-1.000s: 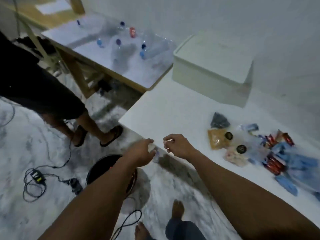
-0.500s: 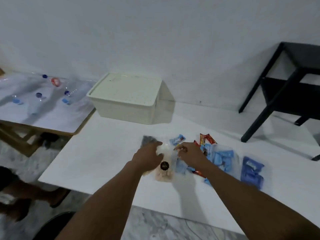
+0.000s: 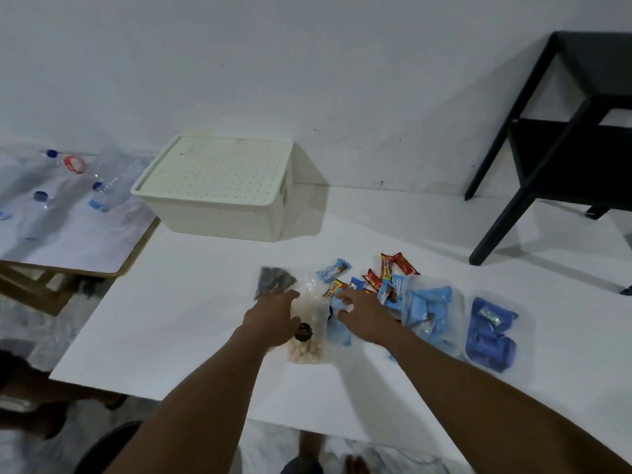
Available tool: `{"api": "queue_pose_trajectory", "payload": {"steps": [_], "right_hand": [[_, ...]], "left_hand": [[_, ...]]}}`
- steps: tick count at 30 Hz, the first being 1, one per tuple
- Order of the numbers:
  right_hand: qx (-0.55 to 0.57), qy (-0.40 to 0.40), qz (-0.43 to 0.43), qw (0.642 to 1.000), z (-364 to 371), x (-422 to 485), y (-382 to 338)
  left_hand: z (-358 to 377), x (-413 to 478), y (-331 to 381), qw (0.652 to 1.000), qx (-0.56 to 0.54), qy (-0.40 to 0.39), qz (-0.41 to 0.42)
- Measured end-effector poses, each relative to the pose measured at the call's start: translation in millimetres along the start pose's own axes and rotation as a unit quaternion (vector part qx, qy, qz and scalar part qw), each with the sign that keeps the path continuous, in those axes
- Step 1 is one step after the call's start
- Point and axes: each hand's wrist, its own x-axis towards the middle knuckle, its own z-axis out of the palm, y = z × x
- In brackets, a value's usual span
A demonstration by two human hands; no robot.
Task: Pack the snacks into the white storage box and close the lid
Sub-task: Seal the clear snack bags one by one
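A person is reaching into the snacks [image 3: 386, 278] mid-worktop [image 3: 171, 319], right hand [image 3: 366, 316] spreading fingers over blue packets [image 3: 338, 333], left hand [image 3: 273, 319] covering a clear bag [image 3: 307, 352], grip unclear, while the lidded box [image 3: 219, 213] is sitting beyond, far-left, nearer the left hand.

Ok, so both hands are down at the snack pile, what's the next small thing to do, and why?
Probably lift the lid off the white box first. It sits closed on the box, the snacks all lie on the table, and neither the left hand nor the right hand has plainly picked anything up.
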Motion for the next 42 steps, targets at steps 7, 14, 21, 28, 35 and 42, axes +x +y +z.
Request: {"api": "queue_pose_trajectory", "payload": {"steps": [7, 14, 21, 28, 35, 42], "right_hand": [[-0.042, -0.042, 0.002, 0.998, 13, 27, -19], [-0.058, -0.117, 0.008, 0.991, -13, 47, -45], [-0.009, -0.024, -0.035, 0.999, -123, 56, -114], [0.047, 0.139, -0.104, 0.984, -239, 38, -182], [0.100, 0.233, -0.170, 0.952, -295, 19, -208], [0.092, 0.258, -0.188, 0.943, -318, 17, -211]], "left_hand": [[-9, 35, -15, 0.998, 0.003, -0.048, 0.028], [-47, 62, -21, 0.983, -0.041, -0.161, 0.072], [-171, 84, 26, 0.972, -0.184, -0.097, 0.111], [-287, 91, 82, 0.924, -0.314, 0.013, 0.219], [-352, 87, 130, 0.876, -0.378, 0.067, 0.291], [-356, 96, 137, 0.830, -0.462, 0.054, 0.307]]}}
